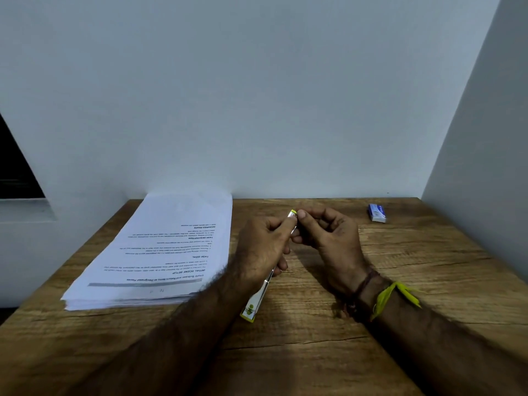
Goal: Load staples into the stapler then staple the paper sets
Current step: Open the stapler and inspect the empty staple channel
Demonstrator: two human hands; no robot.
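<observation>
step: loading staples | we are holding stapler (254,304) in left hand (263,250) grip, right hand (328,235) pinching its yellow tip | next: fetching staple box (377,213) at 2 o'clock on desk (314,352)

A wooden table (400,281) meets pale walls (257,95); perhaps a dark window (17,172).

On the top sheet of your white printed paper stack (160,252), upside down to you, you can read "TASK GOAL", "INITIAL SCENE SETUP", "TASK DESCRIPTION" and, perhaps, "REQUIRED PROPS"; the smaller lines blur.
</observation>
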